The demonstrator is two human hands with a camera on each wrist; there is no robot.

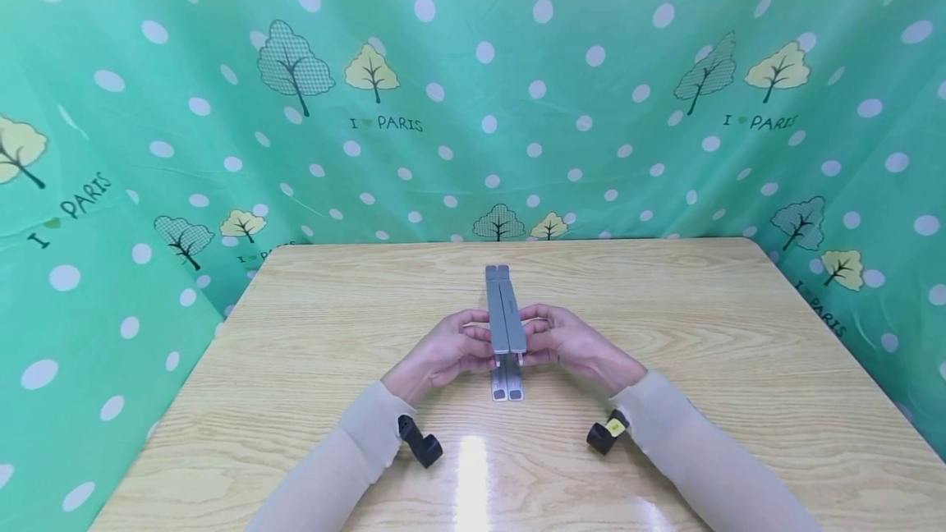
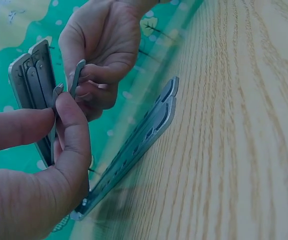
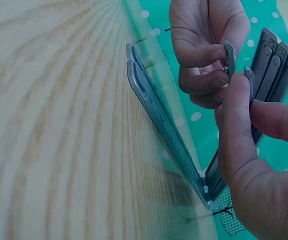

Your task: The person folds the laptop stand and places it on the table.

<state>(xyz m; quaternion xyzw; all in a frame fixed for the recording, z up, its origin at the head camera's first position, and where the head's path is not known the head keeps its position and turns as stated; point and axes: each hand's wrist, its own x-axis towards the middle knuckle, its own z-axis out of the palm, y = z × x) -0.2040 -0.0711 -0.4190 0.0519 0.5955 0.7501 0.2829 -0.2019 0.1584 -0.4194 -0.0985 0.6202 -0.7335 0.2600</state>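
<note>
A grey metal folding laptop stand (image 1: 505, 306) stands partly unfolded in the middle of the wooden table. Its paired upper bars (image 2: 34, 80) tilt up from the hinge at the far end, while the lower bars (image 3: 156, 117) lie along the tabletop. From the left side, my left hand (image 1: 456, 347) pinches a thin support arm (image 2: 77, 80) or its neighbour under the upper bars; thumb and bent index finger meet on the metal. My right hand (image 1: 565, 341) pinches the matching arm (image 3: 249, 82) from the right. Both arms hang apart from the lower bars.
The light wood table (image 1: 332, 294) extends around the stand on all sides. Behind and beside it hangs a green dotted curtain (image 1: 443, 146) printed with trees. A black wrist camera (image 1: 421, 442) sits on the left sleeve, another black camera (image 1: 608, 431) on the right.
</note>
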